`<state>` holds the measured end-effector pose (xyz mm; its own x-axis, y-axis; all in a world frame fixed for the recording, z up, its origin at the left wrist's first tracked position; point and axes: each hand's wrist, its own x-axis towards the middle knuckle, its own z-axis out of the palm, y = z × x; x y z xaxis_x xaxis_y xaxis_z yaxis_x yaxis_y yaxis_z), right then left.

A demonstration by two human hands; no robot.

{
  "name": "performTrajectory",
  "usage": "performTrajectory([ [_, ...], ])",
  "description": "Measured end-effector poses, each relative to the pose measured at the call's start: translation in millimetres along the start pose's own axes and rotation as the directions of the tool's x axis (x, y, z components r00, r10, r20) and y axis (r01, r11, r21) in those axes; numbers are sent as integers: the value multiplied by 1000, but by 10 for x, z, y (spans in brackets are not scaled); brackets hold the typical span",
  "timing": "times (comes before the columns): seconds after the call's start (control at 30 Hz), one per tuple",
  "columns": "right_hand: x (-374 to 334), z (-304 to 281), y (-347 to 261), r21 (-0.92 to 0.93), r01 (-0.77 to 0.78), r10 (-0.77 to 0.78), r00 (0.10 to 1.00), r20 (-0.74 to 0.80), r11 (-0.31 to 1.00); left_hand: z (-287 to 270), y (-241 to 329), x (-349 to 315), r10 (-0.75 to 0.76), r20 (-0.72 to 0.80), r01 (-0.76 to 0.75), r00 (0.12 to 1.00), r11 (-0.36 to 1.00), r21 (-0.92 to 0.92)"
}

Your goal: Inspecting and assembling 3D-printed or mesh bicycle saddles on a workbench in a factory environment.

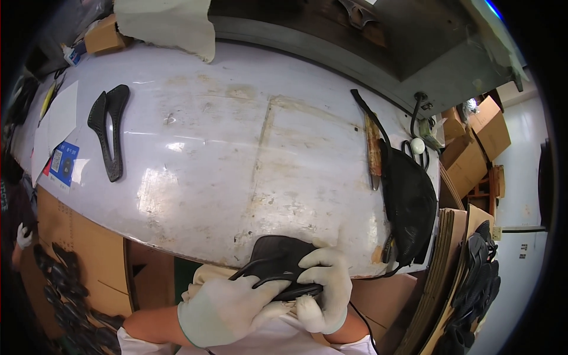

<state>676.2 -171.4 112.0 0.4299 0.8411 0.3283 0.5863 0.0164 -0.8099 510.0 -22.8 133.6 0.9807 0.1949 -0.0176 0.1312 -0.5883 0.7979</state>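
Observation:
Both my hands wear pale gloves and meet at the near edge of the table, around a black bicycle saddle [283, 248]. My left hand [231, 307] is closed on its left side, with thumb and fingers pressed along a dark curved edge. On the other side my right hand [325, 287] grips it with bent fingers. The gloves cover much of the saddle's near part. Far off to the left, a second black saddle [116, 142] with a long central slot lies on the table.
On the white stained table [207, 148] a black waist bag [409, 204] lies at right, beside a brown-handled tool [373, 151]. Several black saddles fill cardboard boxes at lower left [77, 236] and right [435, 278]. A grey machine [296, 47] borders the back. Another person's gloved hand [23, 236] shows far left.

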Motion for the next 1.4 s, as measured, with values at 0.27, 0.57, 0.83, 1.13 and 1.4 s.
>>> performTrajectory([
  [0.27,115,-71,-3,87,44,-47,998,38,995,53,-116,-13,24,-70,-23,997,1000,16],
  [0.57,-2,-76,154,264,17,-35,997,64,964,-21,-49,51,57,-24,-55,998,996,71],
  [0.83,91,-133,205,192,54,-75,991,108,980,-45,-22,91,25,117,-40,993,991,129],
  [1.13,154,-222,169,215,-24,-13,986,166,976,82,224,41,-154,130,78,980,885,459],
  [1.4,57,270,154,742,-213,386,920,-66,636,0,-419,-199,-225,188,267,956,404,-875],
])
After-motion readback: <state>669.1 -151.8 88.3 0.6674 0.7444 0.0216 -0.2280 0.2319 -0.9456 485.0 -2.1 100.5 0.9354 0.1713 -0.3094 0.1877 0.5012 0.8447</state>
